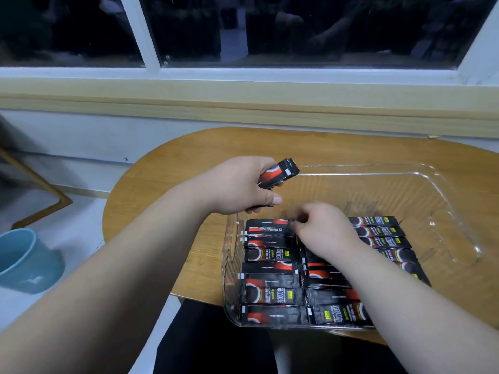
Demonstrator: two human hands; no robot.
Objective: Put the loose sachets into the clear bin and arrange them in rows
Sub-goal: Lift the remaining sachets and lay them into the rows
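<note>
A clear plastic bin [421, 184] lies on the wooden table [189, 163]. Its near half holds black and red sachets [270, 276] laid flat in rows; the far half is bare. My left hand [237, 184] hovers over the bin's far left corner and grips a small stack of sachets [280, 174]. My right hand [321, 225] is down inside the bin, its curled fingertips pinching the end of the farthest sachet [266, 225] in the left row. My right forearm hides part of the middle row.
The bin's near edge overhangs the table's front edge above my dark-clothed lap. A teal round container [24, 260] stands on the floor at the left. A window sill and wall run behind the table.
</note>
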